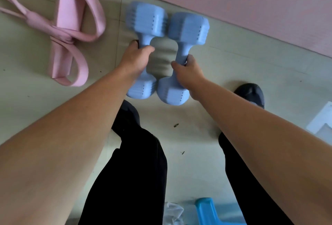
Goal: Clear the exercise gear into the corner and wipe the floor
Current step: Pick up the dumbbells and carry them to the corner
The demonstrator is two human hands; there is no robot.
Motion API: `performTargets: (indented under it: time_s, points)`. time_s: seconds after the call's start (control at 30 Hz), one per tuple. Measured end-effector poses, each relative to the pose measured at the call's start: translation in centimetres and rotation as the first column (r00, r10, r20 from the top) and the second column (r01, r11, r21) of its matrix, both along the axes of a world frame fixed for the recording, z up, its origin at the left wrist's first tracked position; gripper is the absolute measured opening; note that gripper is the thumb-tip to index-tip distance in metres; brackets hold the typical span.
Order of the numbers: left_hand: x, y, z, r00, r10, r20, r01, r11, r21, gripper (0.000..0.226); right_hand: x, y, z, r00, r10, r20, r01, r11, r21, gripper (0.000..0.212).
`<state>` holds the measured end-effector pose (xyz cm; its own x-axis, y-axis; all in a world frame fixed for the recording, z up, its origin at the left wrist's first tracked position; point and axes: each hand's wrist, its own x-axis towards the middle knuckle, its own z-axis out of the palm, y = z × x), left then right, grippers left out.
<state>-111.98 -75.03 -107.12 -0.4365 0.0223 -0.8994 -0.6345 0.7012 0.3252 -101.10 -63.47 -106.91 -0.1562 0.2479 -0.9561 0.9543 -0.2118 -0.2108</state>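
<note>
Dumbbells are in both our hands: our left hand curls round the handle of the left dumbbell, and our right hand round the handle of the right dumbbell. They are side by side, heads almost touching, above the pale floor near the pink mat, with pink resistance bands at their left.
</note>
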Motion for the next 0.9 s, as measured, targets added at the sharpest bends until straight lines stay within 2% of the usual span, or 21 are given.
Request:
performTargets:
  time_s: [0.13, 0.23, 0.27, 0.4, 0.67, 0.8, 0.9]
  points:
    - [-0.7, 0.5, 2.0, 0.998, 0.014, 0.064, -0.013, 1.000, -0.020, 0.028, -0.7, 0.5, 0.9, 0.996, -0.085, 0.033, 0.087, 0.995, -0.056, 0.035]
    - [-0.6, 0.3, 4.8, 0.998, 0.056, 0.038, -0.053, 0.997, -0.058, 0.014, -0.1, 1.6, 3.3, 0.988, -0.127, 0.084, 0.130, 0.991, -0.033, 0.037]
    - [-0.4, -0.1, 6.0, 0.997, 0.069, 0.030, -0.067, 0.995, -0.072, 0.006, 0.3, 2.0, 4.7, 0.985, -0.141, 0.104, 0.144, 0.989, -0.028, 0.035]
    - [0.6, -1.6, 12.2, 0.997, 0.076, -0.008, -0.076, 0.992, -0.105, 0.008, 2.4, 3.9, 11.6, 0.966, -0.216, 0.139, 0.224, 0.973, -0.049, 0.014]
    - [1.8, 0.1, 32.3, 0.984, 0.107, -0.140, -0.120, 0.989, -0.087, 0.016, 2.5, 7.2, 30.8, 0.935, -0.354, 0.025, 0.353, 0.935, 0.031, 0.010]
    - [1.1, 3.3, 46.2, 0.969, 0.143, -0.203, -0.147, 0.989, -0.006, 0.013, 1.0, 9.5, 43.8, 0.923, -0.366, -0.119, 0.373, 0.927, 0.043, 0.007]
    - [0.3, 5.9, 56.8, 0.946, 0.154, -0.284, -0.145, 0.988, 0.052, 0.013, 0.0, 11.5, 54.2, 0.907, -0.332, -0.260, 0.362, 0.930, 0.073, 0.013]
